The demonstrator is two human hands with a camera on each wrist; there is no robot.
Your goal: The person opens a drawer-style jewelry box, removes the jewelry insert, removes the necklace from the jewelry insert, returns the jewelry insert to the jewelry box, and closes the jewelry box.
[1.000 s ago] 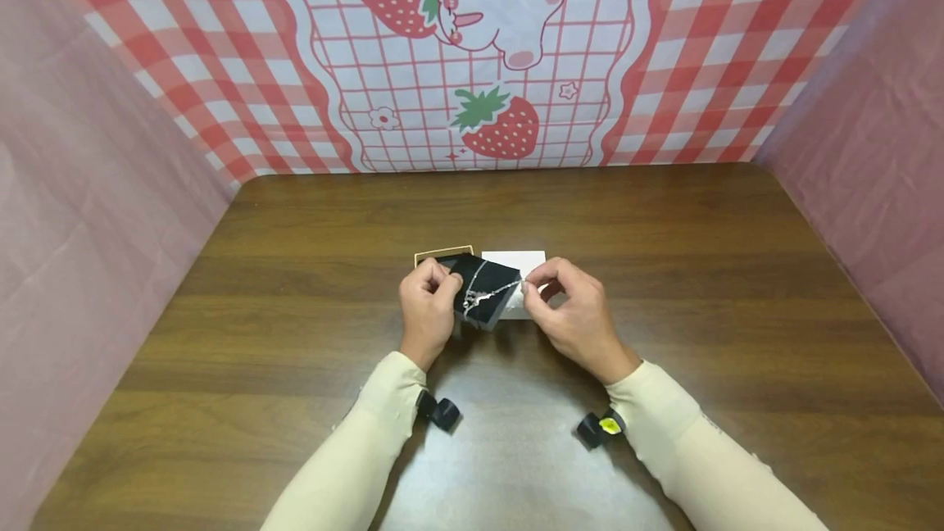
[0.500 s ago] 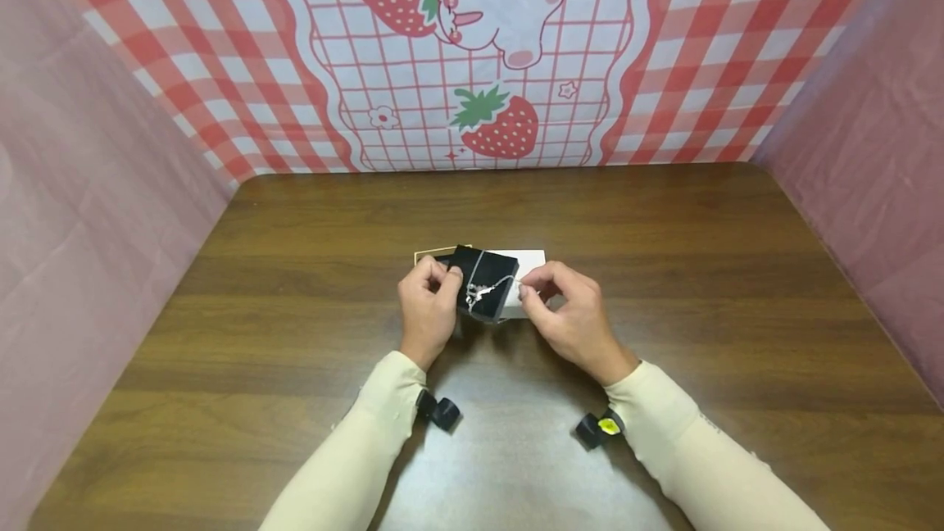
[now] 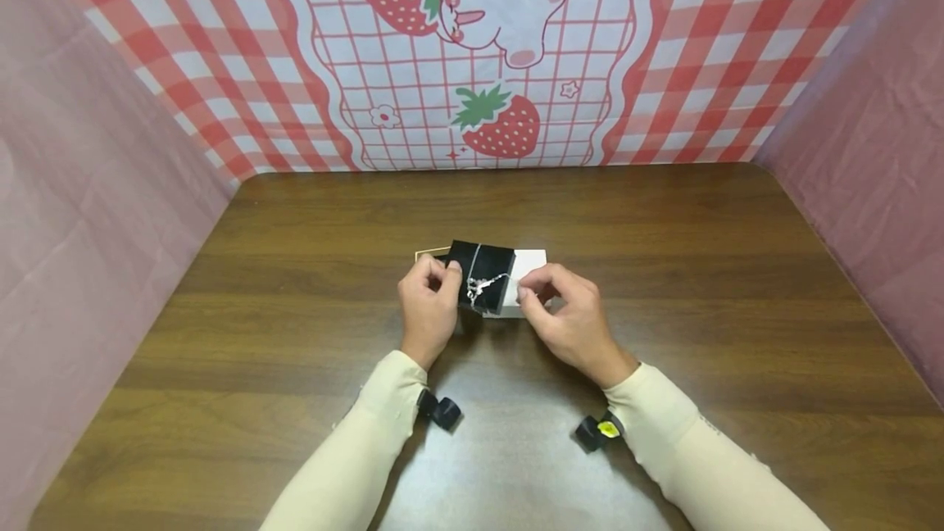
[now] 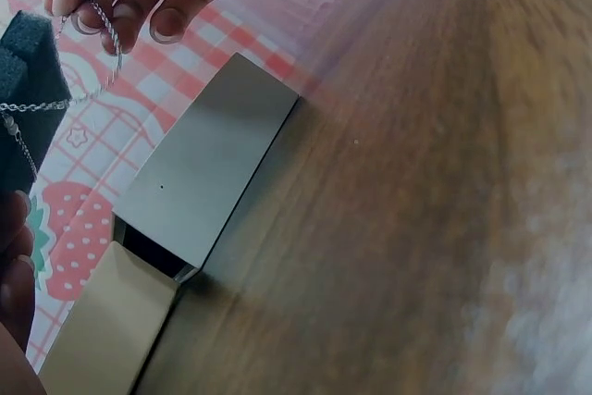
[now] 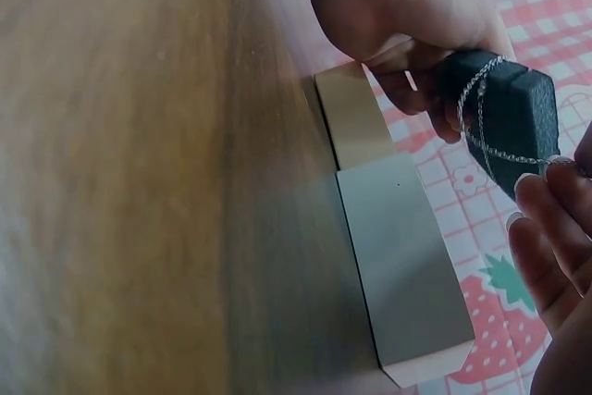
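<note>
My left hand (image 3: 428, 301) pinches the black pad (image 3: 492, 260) at its 9 o'clock edge, held above the table (image 3: 472, 449); my right hand (image 3: 571, 314), thumb and fingertips together, pinches the silver chain (image 3: 474, 256) off its 3 o'clock. Head view only: pendant (image 3: 481, 287) on the top face. Wrist views add chain strands across the underside; left wrist alone shows the dark gap between white box (image 4: 208, 159) and tan box (image 4: 111, 321).

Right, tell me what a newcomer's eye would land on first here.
Probably the red-and-white strawberry cloth behind the table. Then, at the middle, the black pad in the left hand, with a silver chain across it, pinched by the right hand.
</note>
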